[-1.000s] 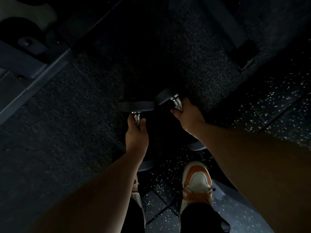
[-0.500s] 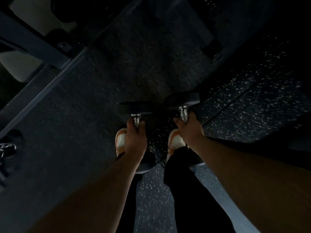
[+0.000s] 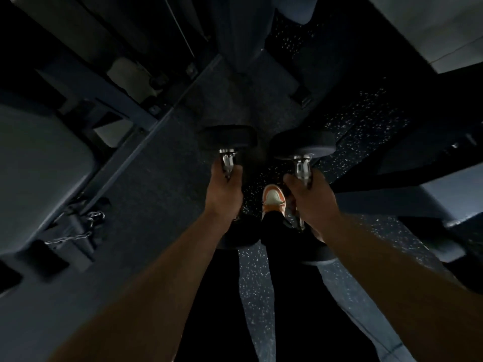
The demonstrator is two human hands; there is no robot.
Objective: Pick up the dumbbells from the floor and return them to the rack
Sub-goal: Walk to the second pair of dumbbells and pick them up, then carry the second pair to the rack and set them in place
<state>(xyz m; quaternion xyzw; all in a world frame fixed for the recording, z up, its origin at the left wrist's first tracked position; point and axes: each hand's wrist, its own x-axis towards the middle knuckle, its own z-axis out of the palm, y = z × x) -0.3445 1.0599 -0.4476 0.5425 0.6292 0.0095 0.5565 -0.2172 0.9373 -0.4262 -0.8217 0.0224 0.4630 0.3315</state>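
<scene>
A person stands in a dim gym, holding two dumbbells clear of the speckled floor (image 3: 366, 131). The left hand (image 3: 224, 194) has its grip closed around the left dumbbell (image 3: 228, 142); the right hand (image 3: 311, 197) grips the right dumbbell (image 3: 304, 146). An orange-and-white shoe (image 3: 273, 198) shows between them.

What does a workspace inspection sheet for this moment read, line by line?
Surface: dark speckled rubber floor, with a plain dark mat on the left.
Job's things: left dumbbell and right dumbbell, both lifted; rack not identifiable.
Clutter: chain with a clip on the left.
Hands: left hand shut on the left dumbbell's handle; right hand shut on the right one's.
Cables: thin cable at top, dim.
Surroundings: dark gym machine frame; orange and white shoe.
</scene>
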